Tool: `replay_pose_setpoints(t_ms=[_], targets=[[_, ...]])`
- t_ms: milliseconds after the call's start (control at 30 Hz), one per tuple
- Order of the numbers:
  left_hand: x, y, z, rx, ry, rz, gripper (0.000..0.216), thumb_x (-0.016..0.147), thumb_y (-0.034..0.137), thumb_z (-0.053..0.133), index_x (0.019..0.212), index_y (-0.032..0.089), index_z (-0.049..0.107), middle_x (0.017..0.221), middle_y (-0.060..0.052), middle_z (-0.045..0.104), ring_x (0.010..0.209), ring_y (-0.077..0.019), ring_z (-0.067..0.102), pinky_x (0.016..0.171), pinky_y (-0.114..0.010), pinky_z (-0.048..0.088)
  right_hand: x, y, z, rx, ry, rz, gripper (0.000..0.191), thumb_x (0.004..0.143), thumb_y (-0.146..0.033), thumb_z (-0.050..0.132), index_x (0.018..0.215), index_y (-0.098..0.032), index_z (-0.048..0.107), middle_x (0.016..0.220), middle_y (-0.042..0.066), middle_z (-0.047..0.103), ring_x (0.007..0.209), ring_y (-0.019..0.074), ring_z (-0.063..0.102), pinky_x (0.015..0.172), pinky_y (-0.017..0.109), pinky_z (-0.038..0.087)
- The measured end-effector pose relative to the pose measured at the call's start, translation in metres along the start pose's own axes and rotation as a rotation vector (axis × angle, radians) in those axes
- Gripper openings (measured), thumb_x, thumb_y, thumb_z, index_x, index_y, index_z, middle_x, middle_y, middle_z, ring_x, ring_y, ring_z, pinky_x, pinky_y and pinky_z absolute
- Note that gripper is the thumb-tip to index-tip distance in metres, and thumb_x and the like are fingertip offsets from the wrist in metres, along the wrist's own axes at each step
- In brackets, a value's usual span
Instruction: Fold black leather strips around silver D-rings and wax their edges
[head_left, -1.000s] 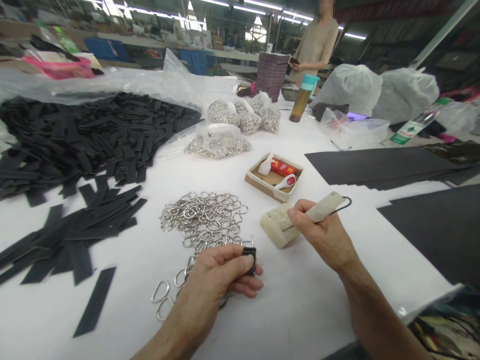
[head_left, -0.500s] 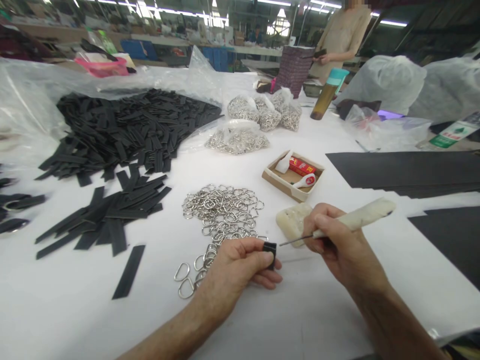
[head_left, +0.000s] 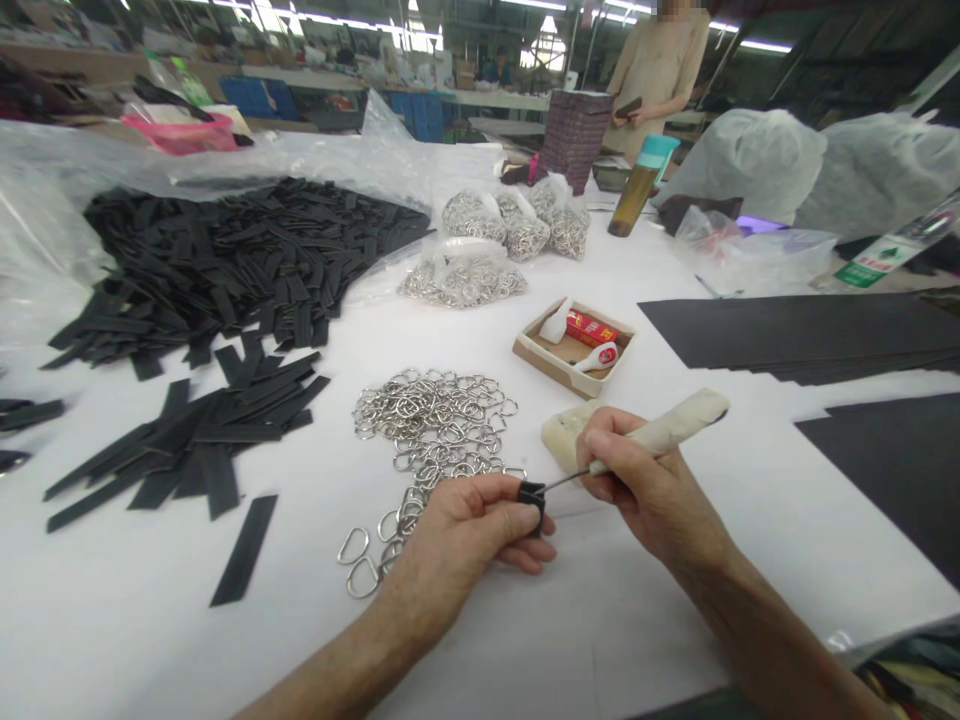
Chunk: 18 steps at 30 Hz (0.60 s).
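My left hand [head_left: 480, 525] pinches a folded black strip [head_left: 533, 497] between thumb and fingers, its open end turned to the right. In my right hand [head_left: 637, 480] is a thin metal-tipped tool [head_left: 667, 428] with a thick, pale wrapped handle. The tip of that tool touches the open end of the folded strip. A yellowish block [head_left: 562, 435] lies just behind my right hand, partly hidden by it. Silvery D-rings [head_left: 442, 415] are heaped beside and behind my left hand. One flat black strip [head_left: 244, 550] lies alone to the left.
Loose black strips [head_left: 217, 430] lie at left before a large pile [head_left: 247, 260]. Bagged rings [head_left: 465, 275] and a shallow box [head_left: 547, 375] with a red carton stand behind. A brown bottle [head_left: 637, 190], black sheets [head_left: 787, 335] and a person [head_left: 660, 70] are at the right and back.
My right hand has moved left, bringing the tool's tip from just short of the folded strip into its open end. The whole view has shifted slightly.
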<state>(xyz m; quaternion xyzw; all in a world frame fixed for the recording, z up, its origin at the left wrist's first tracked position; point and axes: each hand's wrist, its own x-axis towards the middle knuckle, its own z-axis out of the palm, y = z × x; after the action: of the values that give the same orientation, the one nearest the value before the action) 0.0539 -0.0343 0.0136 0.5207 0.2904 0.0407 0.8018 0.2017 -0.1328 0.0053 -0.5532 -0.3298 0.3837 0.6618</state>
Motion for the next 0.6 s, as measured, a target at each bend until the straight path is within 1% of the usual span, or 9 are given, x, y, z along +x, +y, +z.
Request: replay_pose_setpoints(t_ms=[200,433,600], targets=[[-0.0008,0.0012,0.0006,-0.005,-0.001,-0.020,0.011,0.074,0.019,0.062,0.072,0.010,0.068,0.065,-0.005,0.069,0.057,-0.0117,0.063,0.058,-0.019,0.051,0.0005,0.0017,0.0019,-0.005,-0.039,-0.005,0.029,0.085,-0.032,0.056,0.063,-0.017,0.045,0.050,-0.007,0.037,0.047,0.0073,0.028,0.043,0.023,0.017],[0.0014,-0.0011,-0.0011,0.003,0.000,-0.034,0.013,0.072,0.023,0.065,0.071,0.010,0.068,0.066,-0.004,0.069,0.058,-0.0122,0.063,0.059,-0.021,0.052,0.0024,0.0029,0.0025,-0.006,-0.062,0.013,0.029,0.084,-0.031,0.057,0.062,-0.018,0.045,0.051,-0.006,0.039,0.047,0.0078,0.029,0.044,0.024,0.019],[0.0017,-0.0021,-0.0029,0.019,-0.010,-0.049,0.018,0.072,0.026,0.064,0.067,0.010,0.068,0.057,-0.005,0.067,0.051,-0.0118,0.061,0.055,-0.020,0.050,0.0001,0.0013,0.0018,-0.036,-0.075,0.015,0.030,0.086,-0.032,0.057,0.061,-0.018,0.045,0.052,-0.006,0.040,0.047,0.0082,0.030,0.044,0.024,0.019]])
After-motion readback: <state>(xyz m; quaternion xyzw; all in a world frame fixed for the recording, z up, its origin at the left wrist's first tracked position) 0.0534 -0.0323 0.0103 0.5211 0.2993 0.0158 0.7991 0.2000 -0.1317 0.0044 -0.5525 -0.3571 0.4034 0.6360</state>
